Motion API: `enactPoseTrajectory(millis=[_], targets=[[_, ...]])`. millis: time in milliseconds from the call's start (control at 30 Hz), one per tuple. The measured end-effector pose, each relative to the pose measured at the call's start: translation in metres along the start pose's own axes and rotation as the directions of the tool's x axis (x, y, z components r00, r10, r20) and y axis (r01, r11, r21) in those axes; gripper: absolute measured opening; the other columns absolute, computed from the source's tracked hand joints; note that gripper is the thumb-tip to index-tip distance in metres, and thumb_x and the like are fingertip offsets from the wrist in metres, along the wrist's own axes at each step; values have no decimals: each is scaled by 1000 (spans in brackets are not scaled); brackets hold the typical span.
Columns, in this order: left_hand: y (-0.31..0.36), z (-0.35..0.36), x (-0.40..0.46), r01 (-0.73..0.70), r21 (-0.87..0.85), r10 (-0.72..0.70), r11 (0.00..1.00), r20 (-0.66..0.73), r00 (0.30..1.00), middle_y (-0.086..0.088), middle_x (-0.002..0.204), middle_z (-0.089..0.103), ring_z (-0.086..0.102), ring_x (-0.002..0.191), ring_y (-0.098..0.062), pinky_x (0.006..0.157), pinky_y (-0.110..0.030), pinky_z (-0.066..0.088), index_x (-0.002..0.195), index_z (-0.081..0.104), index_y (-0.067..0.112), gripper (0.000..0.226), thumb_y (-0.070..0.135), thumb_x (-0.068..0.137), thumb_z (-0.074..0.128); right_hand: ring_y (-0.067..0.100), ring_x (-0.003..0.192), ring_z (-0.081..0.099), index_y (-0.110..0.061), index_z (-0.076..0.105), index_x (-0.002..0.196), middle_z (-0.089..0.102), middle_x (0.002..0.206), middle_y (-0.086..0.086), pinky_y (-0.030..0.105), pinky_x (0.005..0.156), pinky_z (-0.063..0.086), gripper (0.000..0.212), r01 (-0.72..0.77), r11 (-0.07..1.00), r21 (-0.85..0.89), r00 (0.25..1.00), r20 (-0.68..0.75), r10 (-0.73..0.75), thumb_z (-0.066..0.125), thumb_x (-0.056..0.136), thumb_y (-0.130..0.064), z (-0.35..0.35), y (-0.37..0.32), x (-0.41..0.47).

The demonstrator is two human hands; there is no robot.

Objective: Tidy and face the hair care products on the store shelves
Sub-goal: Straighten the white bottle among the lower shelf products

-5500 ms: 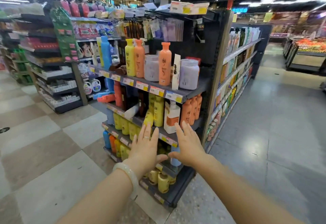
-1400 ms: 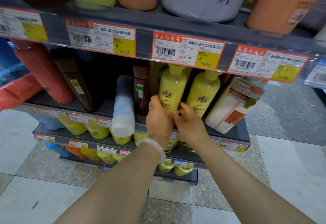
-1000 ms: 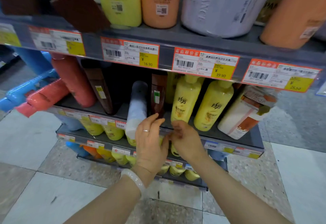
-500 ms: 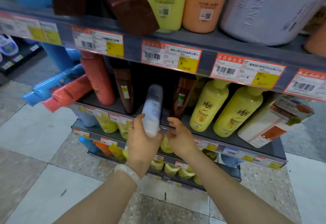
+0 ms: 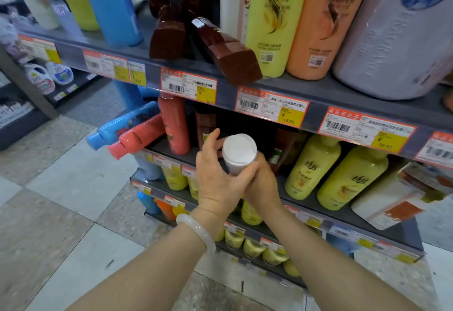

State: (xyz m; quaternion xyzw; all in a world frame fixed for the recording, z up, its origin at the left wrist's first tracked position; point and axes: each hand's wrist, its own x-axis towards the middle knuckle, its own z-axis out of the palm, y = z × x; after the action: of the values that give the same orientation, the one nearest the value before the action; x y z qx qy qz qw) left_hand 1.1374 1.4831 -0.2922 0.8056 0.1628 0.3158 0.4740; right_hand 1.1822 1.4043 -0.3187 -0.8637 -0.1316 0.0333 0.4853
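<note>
A white cylindrical bottle (image 5: pixel 239 152) points its flat end toward me in front of the second shelf (image 5: pixel 382 227). My left hand (image 5: pixel 218 181) grips it from the left, thumb across its side and index finger raised. My right hand (image 5: pixel 263 183) holds it from below and the right. Two yellow bottles (image 5: pixel 311 171) stand to the right on the same shelf, beside a tilted white and orange bottle (image 5: pixel 389 203). A coral bottle (image 5: pixel 175 124) and a brown bottle (image 5: pixel 204 124) stand to the left.
On the top shelf (image 5: pixel 318 95), two brown bottles (image 5: pixel 228 51) lean over the edge. Yellow, orange and lavender containers stand to their right, a blue bottle (image 5: pixel 110 4) to their left. Fallen blue (image 5: pixel 122 124) and coral (image 5: pixel 137 135) bottles jut out left of the second shelf. Lower shelves hold yellow bottles.
My hands left the yellow bottles and went left to the lying white bottle. Both hands now grip it and have lifted its end up toward me. My view has moved closer and leftward.
</note>
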Motion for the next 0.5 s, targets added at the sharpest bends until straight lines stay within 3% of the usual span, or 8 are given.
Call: enactPoseTrajectory(millis=[67,167,267,367,500], targets=[[-3,4,1,117,-80,-110,990,84,990,24,111,44,46,111,-6,95,-17,36,138,28,18,92,31,64,81,23,108,57,-12,46,124,59,118,6,31,85,48,46,-74,996,54,997,-3,75,65,82,-15,-1,2,7],[-16,8,-7,303,-117,-278,946,187,942,3,127,50,49,115,-8,95,-22,41,136,34,16,65,21,81,68,27,107,56,-8,41,122,57,120,10,28,75,43,54,-126,991,54,992,33,124,72,77,-17,-3,-2,15],[-33,11,-18,446,-60,-429,893,186,884,-7,130,52,50,117,-19,95,-26,41,134,40,15,42,13,93,48,33,116,52,-4,37,125,55,126,15,31,81,42,62,-101,995,-15,993,58,102,72,78,-23,-1,0,25],[-45,14,-23,470,1,-454,883,259,853,-6,137,45,45,125,-18,100,-27,37,139,35,15,47,4,94,44,35,118,51,-4,35,127,53,129,16,39,90,44,65,-110,993,-49,992,56,112,71,79,-27,-1,1,33],[-49,21,-17,429,31,-415,903,325,850,-4,145,39,39,131,-18,101,-24,33,142,28,14,61,6,88,56,38,119,50,-1,35,127,53,129,20,42,93,46,64,-130,990,-48,990,41,132,69,80,-29,-1,1,41]])
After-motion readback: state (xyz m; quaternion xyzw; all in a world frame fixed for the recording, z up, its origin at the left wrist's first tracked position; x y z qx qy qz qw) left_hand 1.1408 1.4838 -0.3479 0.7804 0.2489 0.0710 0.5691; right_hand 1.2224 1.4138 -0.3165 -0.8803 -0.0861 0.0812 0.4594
